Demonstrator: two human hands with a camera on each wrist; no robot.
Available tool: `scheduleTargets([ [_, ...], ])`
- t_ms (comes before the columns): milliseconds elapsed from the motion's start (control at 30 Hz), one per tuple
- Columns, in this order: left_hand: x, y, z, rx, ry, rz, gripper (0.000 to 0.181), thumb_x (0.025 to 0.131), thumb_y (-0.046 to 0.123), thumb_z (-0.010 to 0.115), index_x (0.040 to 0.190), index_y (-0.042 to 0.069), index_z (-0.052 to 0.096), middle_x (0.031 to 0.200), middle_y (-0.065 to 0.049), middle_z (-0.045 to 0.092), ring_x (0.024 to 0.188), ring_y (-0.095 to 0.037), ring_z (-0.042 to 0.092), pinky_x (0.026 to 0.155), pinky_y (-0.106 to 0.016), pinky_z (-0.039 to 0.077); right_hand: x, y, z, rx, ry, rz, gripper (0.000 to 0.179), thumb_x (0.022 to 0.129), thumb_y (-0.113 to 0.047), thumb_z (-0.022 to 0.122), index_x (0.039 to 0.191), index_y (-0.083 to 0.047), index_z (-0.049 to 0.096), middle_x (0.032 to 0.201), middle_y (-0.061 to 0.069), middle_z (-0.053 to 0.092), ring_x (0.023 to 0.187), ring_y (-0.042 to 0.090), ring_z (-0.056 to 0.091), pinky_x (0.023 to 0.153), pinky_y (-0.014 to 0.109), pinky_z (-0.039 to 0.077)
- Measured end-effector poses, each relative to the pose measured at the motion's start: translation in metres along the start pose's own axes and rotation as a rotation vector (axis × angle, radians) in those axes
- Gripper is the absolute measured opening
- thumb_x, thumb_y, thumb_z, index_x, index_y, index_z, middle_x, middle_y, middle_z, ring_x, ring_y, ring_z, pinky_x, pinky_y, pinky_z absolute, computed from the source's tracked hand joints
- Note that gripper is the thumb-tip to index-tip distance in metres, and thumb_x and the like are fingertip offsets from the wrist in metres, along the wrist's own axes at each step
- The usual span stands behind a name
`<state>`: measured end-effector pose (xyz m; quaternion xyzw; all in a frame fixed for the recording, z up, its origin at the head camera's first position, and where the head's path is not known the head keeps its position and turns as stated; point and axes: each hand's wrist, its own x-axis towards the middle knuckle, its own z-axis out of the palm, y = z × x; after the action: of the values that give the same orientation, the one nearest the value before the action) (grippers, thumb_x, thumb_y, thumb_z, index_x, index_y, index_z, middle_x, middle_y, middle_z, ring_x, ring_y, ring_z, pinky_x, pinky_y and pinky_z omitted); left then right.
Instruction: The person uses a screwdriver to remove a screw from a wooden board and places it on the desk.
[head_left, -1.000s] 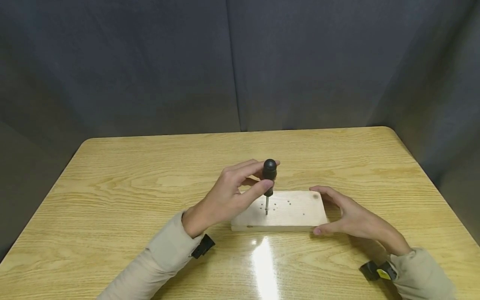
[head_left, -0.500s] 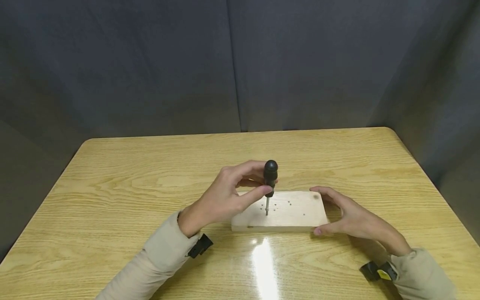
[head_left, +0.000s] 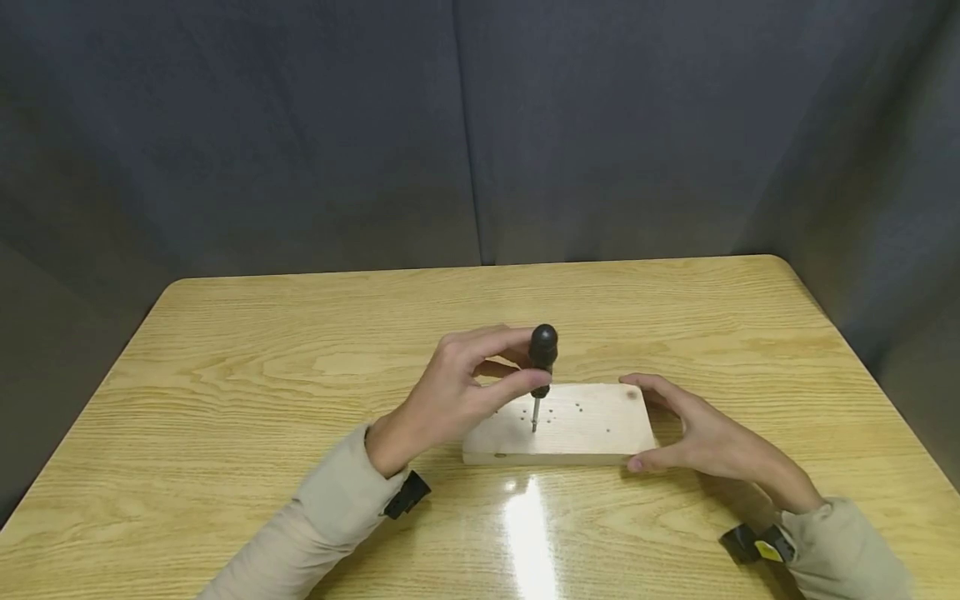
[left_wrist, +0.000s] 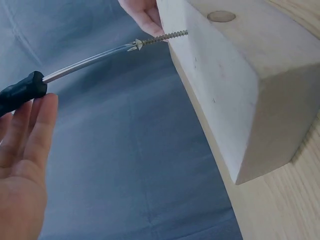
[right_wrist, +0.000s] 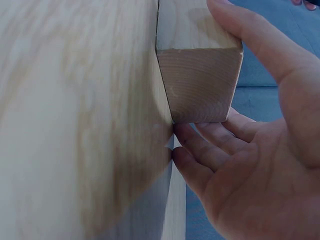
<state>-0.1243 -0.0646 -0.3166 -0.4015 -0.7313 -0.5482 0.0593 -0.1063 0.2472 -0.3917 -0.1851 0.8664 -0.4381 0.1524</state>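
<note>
My left hand [head_left: 450, 392] pinches the black handle of a screwdriver [head_left: 543, 346] between thumb and fingers. In the left wrist view, the screwdriver's shaft [left_wrist: 90, 62] runs to the head of a screw [left_wrist: 162, 38]. Its tip meets the screw head, and much of the threaded length stands out of the wooden block [left_wrist: 225, 100]. Several small holes dot the block's upper face. My right hand [head_left: 708, 437] grips the block's right end, thumb on the near side and fingers on the far side. The right wrist view shows that end grain [right_wrist: 200, 85] between thumb and fingers.
The block lies flat on a wood-grain table [head_left: 262, 375]. Dark grey curtains [head_left: 337, 133] hang behind the table and at its sides. A black wrist camera [head_left: 407, 495] sits at the left cuff, another camera [head_left: 742, 543] at the right.
The screwdriver's handle has shifted slightly to the right and nearer, and my left fingers have changed position around it. My right hand and the block stay in place.
</note>
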Motion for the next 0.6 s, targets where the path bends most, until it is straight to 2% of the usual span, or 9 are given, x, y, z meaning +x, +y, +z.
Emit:
scheduleTargets([
  [200, -0.0007, 0.0026, -0.0012, -0.008, -0.020, 0.009, 0.032, 0.091, 0.000, 0.068, 0.123, -0.005, 0.065, 0.111, -0.019, 0.073, 0.095, -0.022, 0.074, 0.079, -0.023, 0.062, -0.0006, -0.0010, -0.0006, -0.010, -0.002, 0.000, 0.091, 0.075, -0.029, 0.088, 0.148, -0.008, 0.037, 0.147, 0.022, 0.046, 0.138, 0.046, 0.039, 0.109, 0.069, 0.031],
  [367, 0.0003, 0.0051, -0.0034, -0.027, -0.042, -0.014, 0.037, 0.089, -0.001, 0.071, 0.125, -0.005, 0.063, 0.109, -0.019, 0.074, 0.093, -0.021, 0.075, 0.081, -0.025, 0.062, -0.0006, -0.0013, -0.0007, -0.014, -0.001, -0.007, 0.091, 0.075, -0.029, 0.088, 0.148, -0.008, 0.037, 0.147, 0.022, 0.046, 0.138, 0.047, 0.040, 0.109, 0.069, 0.031],
  [467, 0.0005, 0.0047, -0.0033, -0.027, -0.023, -0.015, 0.042, 0.085, -0.003, 0.074, 0.125, -0.005, 0.062, 0.104, -0.019, 0.074, 0.088, -0.021, 0.075, 0.079, -0.026, 0.063, -0.0005, -0.0010, -0.0005, -0.011, -0.002, -0.009, 0.092, 0.074, -0.029, 0.088, 0.147, -0.008, 0.037, 0.147, 0.022, 0.046, 0.138, 0.047, 0.040, 0.109, 0.069, 0.031],
  [600, 0.0007, 0.0026, -0.0001, -0.028, 0.037, 0.016, 0.045, 0.079, -0.005, 0.078, 0.121, -0.006, 0.063, 0.100, -0.020, 0.074, 0.085, -0.024, 0.074, 0.076, -0.026, 0.063, -0.0004, -0.0004, -0.0001, -0.004, -0.004, -0.006, 0.092, 0.074, -0.028, 0.088, 0.148, -0.007, 0.037, 0.147, 0.022, 0.046, 0.138, 0.047, 0.039, 0.109, 0.069, 0.031],
])
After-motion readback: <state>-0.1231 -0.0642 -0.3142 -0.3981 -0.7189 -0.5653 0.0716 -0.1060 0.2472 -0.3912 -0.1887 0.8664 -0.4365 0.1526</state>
